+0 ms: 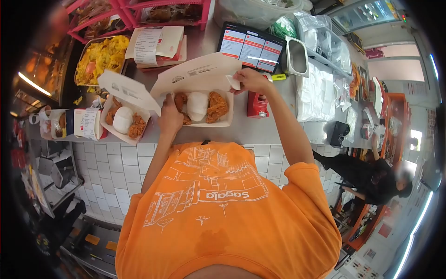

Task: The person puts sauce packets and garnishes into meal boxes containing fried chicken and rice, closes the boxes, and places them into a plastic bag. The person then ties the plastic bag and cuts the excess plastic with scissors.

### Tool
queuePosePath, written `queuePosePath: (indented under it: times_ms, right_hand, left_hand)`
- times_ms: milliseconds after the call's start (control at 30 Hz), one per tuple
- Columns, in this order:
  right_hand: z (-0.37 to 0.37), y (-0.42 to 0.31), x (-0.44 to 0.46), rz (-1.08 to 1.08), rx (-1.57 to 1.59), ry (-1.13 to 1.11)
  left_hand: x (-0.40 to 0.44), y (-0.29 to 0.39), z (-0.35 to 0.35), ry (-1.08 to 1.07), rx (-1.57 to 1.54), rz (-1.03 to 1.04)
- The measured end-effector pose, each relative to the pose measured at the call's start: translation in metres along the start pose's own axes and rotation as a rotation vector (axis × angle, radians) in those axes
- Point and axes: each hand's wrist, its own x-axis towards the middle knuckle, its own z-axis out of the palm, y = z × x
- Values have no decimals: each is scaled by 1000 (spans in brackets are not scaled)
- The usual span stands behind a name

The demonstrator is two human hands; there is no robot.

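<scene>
A white cardboard takeaway box point(223, 122) lies open before me, its lid point(195, 73) raised at the back. Inside are a white wrapped bundle point(197, 107) and pieces of fried chicken point(217, 107) on both sides of it. My left hand point(171, 114) is closed at the box's left wall, its fingertips near the chicken. The fingers of my right hand point(251, 81) pinch a white flap at the lid's right end. To the left, a second open box point(111, 131) holds a similar white bundle point(123, 120) and fried chicken point(137, 126).
Behind the boxes stand a tablet point(251, 47), a metal pan point(297, 56) and closed boxes with receipts point(155, 45). A red device point(257, 104) sits right of my box, near white plastic bags point(316, 95). A tray of yellow food point(100, 59) is at back left. Another person point(371, 179) stands far right.
</scene>
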Motion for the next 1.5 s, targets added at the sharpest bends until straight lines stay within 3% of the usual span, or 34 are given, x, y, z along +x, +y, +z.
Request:
queuePosePath:
  times_ms: [67,100,167,200,267,300,367,500,567,767,867,1100,1200,1267,1400,1467,1500]
  right_hand:
    - [11,-23,-16,301,575,142]
    - [27,-22,-26,300,573,151]
    - [53,-9,-37,-16,-376,356]
    - [67,-22,-45,-20,-382,354]
    - [91,-49,-58,319,-97,489]
    - [91,-43,-58,321,-99,483]
    - [89,-32,-57,396,285,527]
    - [67,-30,-51,421,627,402]
    - [54,-35,-48,458,724,300]
    - [39,-44,-33,538,670,166]
    - [37,-42,-32,428,664,160]
    - [12,-40,-33,487,800,55]
    - [33,-27,-42,441,624,21]
    - [53,-34,-50,382,629,181]
    - [37,-39,-53,355,380,133]
    - [31,-25,-39,158,647,597]
    - [34,-16,-30,157,655,597]
  left_hand:
    - [-1,-2,4,-2,-4,-26]
    - [-3,-2,4,-1,-10,-64]
    - [-3,-15,17,36,-53,-57]
    - [-4,-19,21,70,-92,-59]
    - [-11,-9,11,123,-148,-19]
    - [-15,-6,9,169,-196,26]
    - [-10,-15,14,157,-280,10]
    - [-13,-22,18,171,-563,11]
    - [-18,-24,18,166,-483,42]
    - [-20,-11,14,257,-485,49]
    - [-19,-11,15,283,-455,44]
    - [-21,-8,16,303,-456,23]
    - [-20,-10,17,313,-474,38]
    - [-20,-8,15,300,-479,22]
    - [-21,-9,14,295,-513,0]
    - [-21,-9,15,336,-498,26]
    - [-21,-10,14,368,-485,63]
